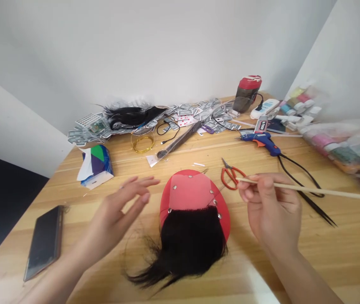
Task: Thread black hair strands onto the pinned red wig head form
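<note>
A red oval pad (195, 183) lies on the table in front of me, with a pale see-through sheet over its upper part and several silvery pins along the edges. Black hair (192, 240) covers its lower half, and loose strands trail to the lower left. My left hand (124, 207) hovers left of the pad, fingers spread, holding nothing. In my right hand (271, 207), right of the pad, a thin wooden stick (319, 191) is pinched between thumb and fingers, its long end pointing right. Red-handled scissors (230, 174) lie just beyond that hand.
A blue glue gun (262, 141) with its cord and black tweezers (320, 211) lie at the right. The phone (43, 240) and tissue pack (96, 166) are at the left. Along the back are playing cards (184, 120), more black hair (135, 116) and a red-lidded container (247, 93).
</note>
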The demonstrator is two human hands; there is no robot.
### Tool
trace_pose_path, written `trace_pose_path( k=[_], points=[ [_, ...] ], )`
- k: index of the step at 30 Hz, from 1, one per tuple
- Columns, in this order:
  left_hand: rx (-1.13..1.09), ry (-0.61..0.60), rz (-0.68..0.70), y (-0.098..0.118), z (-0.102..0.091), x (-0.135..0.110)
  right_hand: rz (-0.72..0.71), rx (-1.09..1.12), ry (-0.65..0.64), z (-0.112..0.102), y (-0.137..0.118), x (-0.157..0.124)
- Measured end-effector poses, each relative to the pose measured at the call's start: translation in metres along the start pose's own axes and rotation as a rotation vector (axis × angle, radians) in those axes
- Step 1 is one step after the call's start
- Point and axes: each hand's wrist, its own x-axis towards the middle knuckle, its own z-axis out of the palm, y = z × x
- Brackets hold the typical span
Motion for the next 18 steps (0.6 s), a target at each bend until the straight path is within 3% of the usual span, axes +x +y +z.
trace_pose_path(
  k=[4, 7, 9, 13, 18],
  points=[
    [0.039, -0.206, 0.381, 0.037, 0.029, 0.028, -0.097, 0.008, 0.105, -0.004, -0.006, 0.013],
    [0.009, -0.355, 0.493, 0.052, 0.042, 0.036, -0.112, 0.057, 0.167, -0.009, -0.009, 0.022],
    [-0.023, -0.392, 0.534, 0.056, 0.047, 0.035, -0.105, 0.095, 0.211, -0.011, -0.011, 0.026],
    [-0.054, -0.266, 0.692, 0.053, 0.057, 0.022, -0.078, 0.126, 0.228, -0.013, -0.012, 0.026],
    [0.024, -0.081, 0.906, 0.045, 0.072, 0.004, -0.126, -0.053, 0.039, -0.008, -0.005, 0.007]
  ],
)
